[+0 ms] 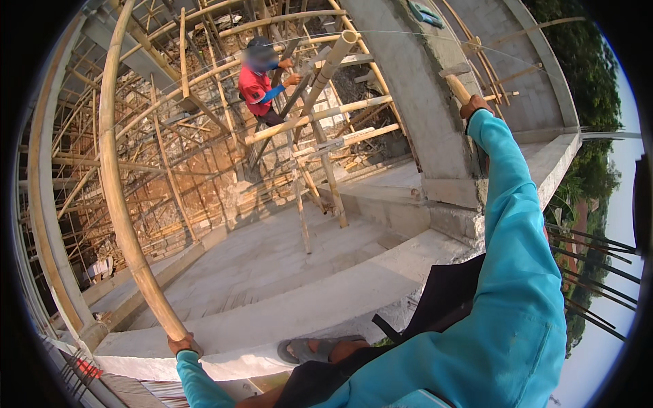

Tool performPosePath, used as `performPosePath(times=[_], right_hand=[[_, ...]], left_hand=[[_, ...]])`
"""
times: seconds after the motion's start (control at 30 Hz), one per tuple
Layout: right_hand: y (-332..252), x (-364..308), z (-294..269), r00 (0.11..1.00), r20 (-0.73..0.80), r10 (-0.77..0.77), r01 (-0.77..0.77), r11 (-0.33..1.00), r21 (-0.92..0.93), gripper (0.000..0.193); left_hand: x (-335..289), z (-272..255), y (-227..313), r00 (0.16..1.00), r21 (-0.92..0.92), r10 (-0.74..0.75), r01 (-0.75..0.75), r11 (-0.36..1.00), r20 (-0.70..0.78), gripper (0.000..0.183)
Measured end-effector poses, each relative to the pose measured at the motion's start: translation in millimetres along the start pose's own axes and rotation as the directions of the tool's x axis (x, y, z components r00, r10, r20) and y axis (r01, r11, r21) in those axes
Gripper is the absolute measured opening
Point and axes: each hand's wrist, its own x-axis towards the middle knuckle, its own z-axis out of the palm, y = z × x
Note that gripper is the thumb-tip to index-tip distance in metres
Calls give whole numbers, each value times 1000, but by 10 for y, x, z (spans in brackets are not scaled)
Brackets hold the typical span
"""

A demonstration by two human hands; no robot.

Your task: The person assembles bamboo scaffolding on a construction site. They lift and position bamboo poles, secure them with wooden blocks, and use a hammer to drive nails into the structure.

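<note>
Low on the left, my left hand [183,344] is closed around the end of a long bamboo pole [117,183]. The pole rises from there past the left side of the picture to its top edge. My right arm stretches far out to the upper right. There my right hand [475,106] is closed on a short visible length of pale wooden pole [457,86], beside a rough concrete column [408,81]. The rest of that pole is hidden by the hand. My sandalled foot [316,349] stands on a concrete beam [272,333].
A co-worker in a red shirt [253,85] holds on to bamboo scaffolding [320,119] beyond the concrete slab [252,268]. Bamboo poles criss-cross the left side above lower ground. Steel rebars [592,275] stick out at the right. A blue-green glove [426,15] lies atop the column.
</note>
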Motion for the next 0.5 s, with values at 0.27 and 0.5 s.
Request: performPosePath(times=[0.27,0.5], right_hand=[[-87,-581,-763,927,157,-340,374,865,-333,38],[-452,-1702,-1009,722,257,-642,690,695,-201,35]], left_hand=[[-128,126,121,992,66,37,-29,997,-117,51],[-243,35,169,995,-15,-75,74,997,-61,62]])
